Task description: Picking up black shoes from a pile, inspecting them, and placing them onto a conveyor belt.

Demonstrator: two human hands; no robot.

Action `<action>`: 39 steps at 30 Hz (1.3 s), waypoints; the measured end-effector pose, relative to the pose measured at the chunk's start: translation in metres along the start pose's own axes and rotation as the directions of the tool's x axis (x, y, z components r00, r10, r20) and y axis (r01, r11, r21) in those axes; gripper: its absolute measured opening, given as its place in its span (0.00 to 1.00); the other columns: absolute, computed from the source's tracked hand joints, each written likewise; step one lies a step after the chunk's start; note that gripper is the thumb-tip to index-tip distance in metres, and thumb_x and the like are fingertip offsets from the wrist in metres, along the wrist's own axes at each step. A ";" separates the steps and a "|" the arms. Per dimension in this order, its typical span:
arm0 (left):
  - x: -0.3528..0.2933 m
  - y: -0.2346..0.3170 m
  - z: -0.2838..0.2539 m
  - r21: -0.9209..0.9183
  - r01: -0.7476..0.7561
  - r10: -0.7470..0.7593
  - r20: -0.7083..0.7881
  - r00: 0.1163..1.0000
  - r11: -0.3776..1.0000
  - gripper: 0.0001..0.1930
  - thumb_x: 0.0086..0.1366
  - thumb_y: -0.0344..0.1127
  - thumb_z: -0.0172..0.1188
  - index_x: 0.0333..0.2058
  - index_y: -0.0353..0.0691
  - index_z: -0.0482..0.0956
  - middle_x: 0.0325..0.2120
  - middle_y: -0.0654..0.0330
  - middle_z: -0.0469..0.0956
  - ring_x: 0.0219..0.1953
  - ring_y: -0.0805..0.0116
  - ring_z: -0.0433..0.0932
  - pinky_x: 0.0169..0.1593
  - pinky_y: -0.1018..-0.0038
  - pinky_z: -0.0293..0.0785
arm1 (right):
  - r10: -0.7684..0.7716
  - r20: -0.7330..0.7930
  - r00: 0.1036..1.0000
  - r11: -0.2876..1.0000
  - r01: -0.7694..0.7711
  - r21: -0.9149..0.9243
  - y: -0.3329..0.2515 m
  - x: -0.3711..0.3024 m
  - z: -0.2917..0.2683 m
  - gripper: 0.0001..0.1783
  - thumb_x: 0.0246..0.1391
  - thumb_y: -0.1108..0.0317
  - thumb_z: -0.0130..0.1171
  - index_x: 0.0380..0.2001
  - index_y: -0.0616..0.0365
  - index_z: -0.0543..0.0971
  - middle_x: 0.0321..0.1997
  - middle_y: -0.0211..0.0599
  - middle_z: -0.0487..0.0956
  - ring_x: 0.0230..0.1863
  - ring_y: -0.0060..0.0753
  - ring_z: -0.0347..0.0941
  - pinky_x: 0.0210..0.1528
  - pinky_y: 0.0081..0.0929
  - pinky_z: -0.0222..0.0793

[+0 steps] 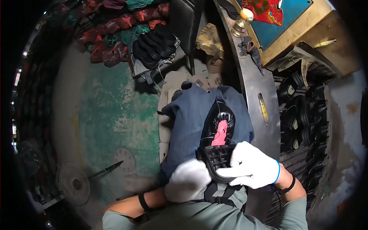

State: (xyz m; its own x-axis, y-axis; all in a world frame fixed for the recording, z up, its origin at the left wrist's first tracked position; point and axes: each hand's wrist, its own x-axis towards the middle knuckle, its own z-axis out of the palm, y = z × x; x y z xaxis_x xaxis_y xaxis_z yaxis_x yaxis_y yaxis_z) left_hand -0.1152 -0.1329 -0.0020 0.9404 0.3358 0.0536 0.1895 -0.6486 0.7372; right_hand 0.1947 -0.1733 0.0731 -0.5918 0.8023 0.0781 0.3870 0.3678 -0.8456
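A black shoe upper (208,123) lies across my lap, its underside turned up and a pink strip (219,133) showing along the middle. Over its near end is a black rubber sole (219,155) with a grid of square hollows facing up. My right hand (251,165), in a white knitted glove, is closed on the sole's right and near edge, fingers curled over the rim. Beside the sole's left edge is my left hand (188,180), also white-gloved. Motion smears its fingers, and I cannot tell whether it touches the sole.
At my right runs a metal bench (255,80) bearing a yellow cutter (263,109) and a jar with a yellow lid (242,23). Beyond it, black soles (295,115) fill a rack. Black soles also pile on a stand (153,46) ahead. A fan (74,184) stands left.
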 end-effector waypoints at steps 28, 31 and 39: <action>0.140 0.035 -0.072 -0.407 0.438 -0.582 -0.362 0.728 0.801 0.29 0.50 0.43 0.86 0.48 0.38 0.84 0.37 0.51 0.89 0.40 0.49 0.91 0.47 0.59 0.87 | 0.495 -0.612 0.616 0.813 -0.576 0.078 -0.005 0.026 0.019 0.50 0.49 0.63 0.84 0.74 0.63 0.75 0.60 0.54 0.81 0.53 0.55 0.84 0.54 0.43 0.83; 0.122 0.062 -0.081 -0.207 0.088 -0.171 -0.426 0.888 0.974 0.29 0.56 0.39 0.82 0.56 0.41 0.85 0.44 0.52 0.88 0.46 0.52 0.89 0.50 0.60 0.85 | 0.257 -0.724 0.641 0.905 -0.422 -0.052 -0.055 -0.002 0.026 0.42 0.45 0.64 0.84 0.65 0.64 0.83 0.60 0.60 0.83 0.57 0.56 0.85 0.56 0.44 0.84; 0.070 0.064 -0.079 -0.042 -0.474 0.472 0.200 0.858 0.880 0.24 0.56 0.42 0.67 0.53 0.48 0.85 0.66 0.45 0.78 0.59 0.47 0.79 0.59 0.44 0.67 | 0.630 -0.523 0.574 0.400 0.338 0.852 -0.014 -0.062 0.086 0.48 0.49 0.55 0.77 0.72 0.62 0.74 0.73 0.55 0.77 0.69 0.53 0.78 0.73 0.48 0.73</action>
State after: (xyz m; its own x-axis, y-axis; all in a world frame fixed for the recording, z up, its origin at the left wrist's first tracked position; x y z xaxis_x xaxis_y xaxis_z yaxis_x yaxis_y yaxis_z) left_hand -0.0593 -0.0970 0.1027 0.9534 -0.1548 0.2590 -0.2908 -0.7005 0.6517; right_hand 0.1653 -0.2690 0.0348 0.2738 0.9383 -0.2112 -0.6478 0.0176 -0.7616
